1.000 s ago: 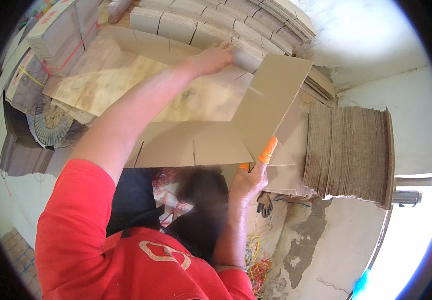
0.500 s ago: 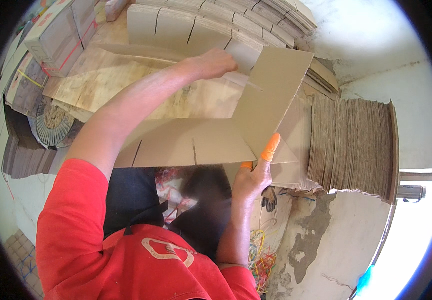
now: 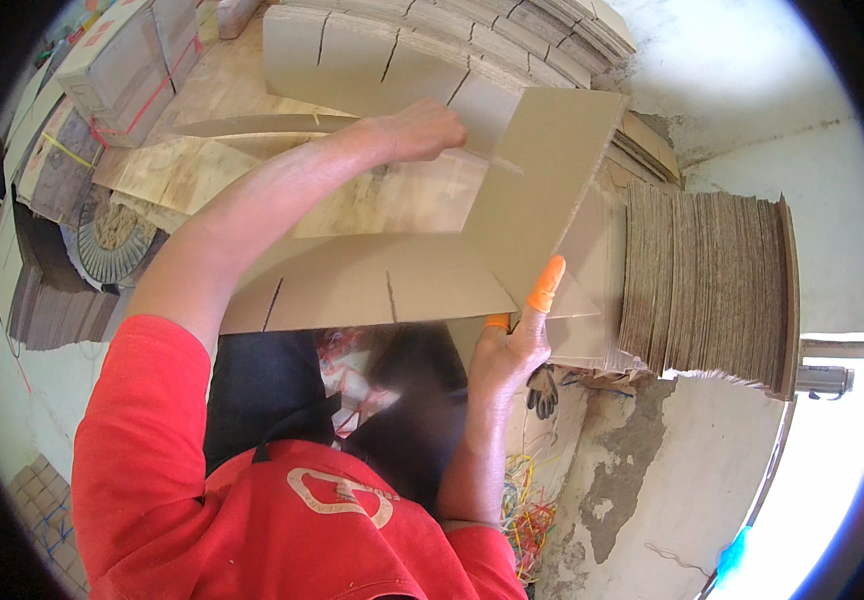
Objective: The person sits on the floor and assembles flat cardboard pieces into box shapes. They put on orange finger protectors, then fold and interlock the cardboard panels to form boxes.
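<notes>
My left hand [image 3: 424,132] is closed near the far edge of the work, at a thin cardboard strip [image 3: 262,125] that bows away to the left behind my forearm. A wider slotted cardboard strip [image 3: 337,283] with two dark slits runs along the near side. Across the right ends of both strips stands a tilted cardboard panel [image 3: 542,165]. My right hand [image 3: 512,350] pinches the lower right corner where panel and near strip meet. Orange finger covers [image 3: 546,284] sit on its thumb and another finger. My left fingertips are hidden.
Beneath is a wooden board [image 3: 222,165]. Slotted cardboard stacks [image 3: 382,60] lie at the back. A tall cardboard stack [image 3: 707,290] stands at the right by the wall. Strapped boxes [image 3: 122,75] and a round ridged object [image 3: 110,240] are at the left. A dark glove [image 3: 542,395] hangs below.
The far strip's left part now bows more and shows a narrow edge. The left hand has shifted slightly left; the right hand keeps its hold on the corner.
</notes>
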A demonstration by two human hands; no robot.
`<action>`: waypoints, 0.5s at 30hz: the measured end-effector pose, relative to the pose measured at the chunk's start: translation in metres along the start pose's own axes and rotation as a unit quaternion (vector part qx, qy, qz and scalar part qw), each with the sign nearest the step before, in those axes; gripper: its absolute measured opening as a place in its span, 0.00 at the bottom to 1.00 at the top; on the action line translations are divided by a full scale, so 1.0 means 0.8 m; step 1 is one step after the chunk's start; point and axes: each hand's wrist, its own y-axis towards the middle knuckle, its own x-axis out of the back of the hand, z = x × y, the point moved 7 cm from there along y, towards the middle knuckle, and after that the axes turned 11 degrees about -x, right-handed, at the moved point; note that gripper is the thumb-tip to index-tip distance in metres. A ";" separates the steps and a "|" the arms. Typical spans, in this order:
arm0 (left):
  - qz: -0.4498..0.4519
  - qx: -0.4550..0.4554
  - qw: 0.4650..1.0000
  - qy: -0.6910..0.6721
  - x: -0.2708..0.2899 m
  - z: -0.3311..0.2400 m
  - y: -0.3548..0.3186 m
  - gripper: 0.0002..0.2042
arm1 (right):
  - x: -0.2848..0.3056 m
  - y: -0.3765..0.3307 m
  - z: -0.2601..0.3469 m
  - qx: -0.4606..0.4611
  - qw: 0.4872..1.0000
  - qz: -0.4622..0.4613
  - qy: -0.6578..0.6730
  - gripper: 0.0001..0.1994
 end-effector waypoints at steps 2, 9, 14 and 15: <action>0.016 0.005 1.000 0.006 -0.001 0.000 -0.003 0.03 | 0.001 0.001 -0.001 -0.012 1.000 0.009 -0.007 0.42; 0.003 0.036 0.999 0.011 -0.002 0.007 -0.013 0.04 | 0.005 -0.001 0.018 0.004 1.000 0.002 -0.015 0.44; 0.000 0.038 0.999 -0.007 0.013 -0.010 -0.008 0.03 | -0.009 -0.005 -0.004 -0.050 0.996 0.067 -0.020 0.44; -0.012 0.028 0.999 -0.018 0.017 -0.017 -0.007 0.03 | -0.013 -0.006 -0.010 -0.064 0.995 0.078 -0.021 0.43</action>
